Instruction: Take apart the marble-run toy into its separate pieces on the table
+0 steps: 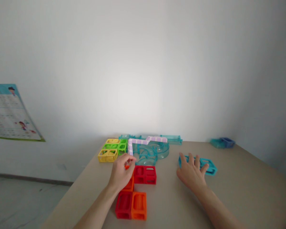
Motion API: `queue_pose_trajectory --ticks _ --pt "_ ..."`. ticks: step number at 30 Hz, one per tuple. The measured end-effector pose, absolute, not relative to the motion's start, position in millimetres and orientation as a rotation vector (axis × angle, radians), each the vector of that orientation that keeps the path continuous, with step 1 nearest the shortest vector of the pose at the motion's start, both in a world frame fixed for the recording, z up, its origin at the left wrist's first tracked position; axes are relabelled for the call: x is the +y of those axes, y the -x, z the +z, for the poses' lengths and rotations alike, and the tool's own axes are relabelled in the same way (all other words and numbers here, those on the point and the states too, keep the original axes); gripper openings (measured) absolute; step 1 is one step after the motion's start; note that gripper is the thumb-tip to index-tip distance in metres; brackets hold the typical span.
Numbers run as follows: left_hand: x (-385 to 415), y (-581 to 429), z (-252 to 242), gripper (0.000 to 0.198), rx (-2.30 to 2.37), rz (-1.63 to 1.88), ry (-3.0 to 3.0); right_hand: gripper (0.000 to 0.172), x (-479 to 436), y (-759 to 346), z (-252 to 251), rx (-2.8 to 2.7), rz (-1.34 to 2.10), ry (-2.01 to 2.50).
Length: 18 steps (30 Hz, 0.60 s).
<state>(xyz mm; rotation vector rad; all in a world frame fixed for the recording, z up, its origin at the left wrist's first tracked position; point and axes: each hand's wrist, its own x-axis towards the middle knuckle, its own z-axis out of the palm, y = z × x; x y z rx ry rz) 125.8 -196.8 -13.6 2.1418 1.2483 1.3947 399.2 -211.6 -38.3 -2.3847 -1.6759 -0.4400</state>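
My left hand (122, 168) is over an orange block (130, 185), its fingers curled together in a pinch. Whatever lies between those fingertips is hidden. Just behind them ends a zigzag purple-and-white strip (139, 141). Right beside this hand stand red open-frame blocks (145, 175). Closer to me, a dark red block (124, 205) and another orange block (139, 205) sit side by side. My right hand (192, 170) has its fingers spread over light-blue open-frame blocks (208, 166), appearing to touch their near left part.
Yellow blocks (108, 156) and green blocks (122, 147) stand at the back left. Clear teal track pieces (163, 151) lie behind the red blocks, near the wall. A dark-blue block (228, 142) and a teal piece (217, 143) are at the far right. A poster (13, 113) hangs left.
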Motion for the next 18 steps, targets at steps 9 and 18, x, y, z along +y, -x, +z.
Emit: queue_pose_trajectory --ticks 9,18 --pt "-197.1 -125.3 -14.7 0.014 1.271 1.359 -2.146 0.048 -213.4 -396.5 -38.7 -1.605 -0.42 2.292" --pt "-194.9 -123.5 -14.9 0.014 1.312 1.35 -2.119 0.042 -214.0 -398.0 -37.3 -1.613 -0.479 2.284"
